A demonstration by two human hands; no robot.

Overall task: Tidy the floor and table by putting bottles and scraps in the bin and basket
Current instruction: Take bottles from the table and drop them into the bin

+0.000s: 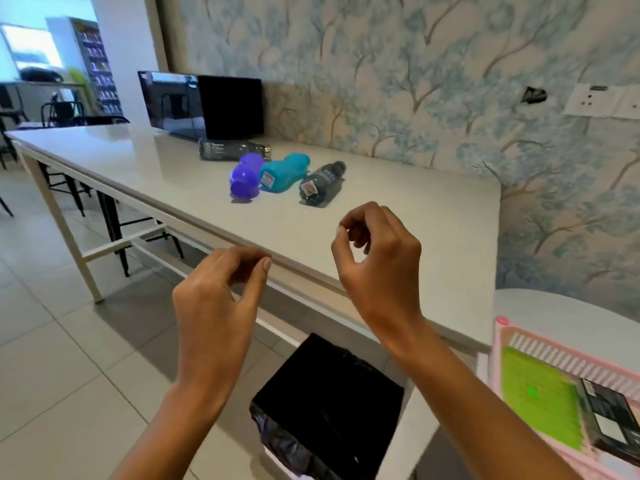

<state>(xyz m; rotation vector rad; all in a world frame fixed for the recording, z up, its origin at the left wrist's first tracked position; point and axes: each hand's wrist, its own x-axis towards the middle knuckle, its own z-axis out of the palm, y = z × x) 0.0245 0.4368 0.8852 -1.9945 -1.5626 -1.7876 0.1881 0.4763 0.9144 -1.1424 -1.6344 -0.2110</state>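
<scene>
Tree-patterned wallpaper (415, 64), pale floor tiles (52, 358) — perhaps shelving (98, 67) beyond — white table (138, 157).

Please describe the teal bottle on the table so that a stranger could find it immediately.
On the long white table against the tree-patterned wall, four bottles lie in front of a black microwave. The teal bottle lies in the middle of the front row, between a purple bottle and a dark bottle; only it is teal.
</scene>
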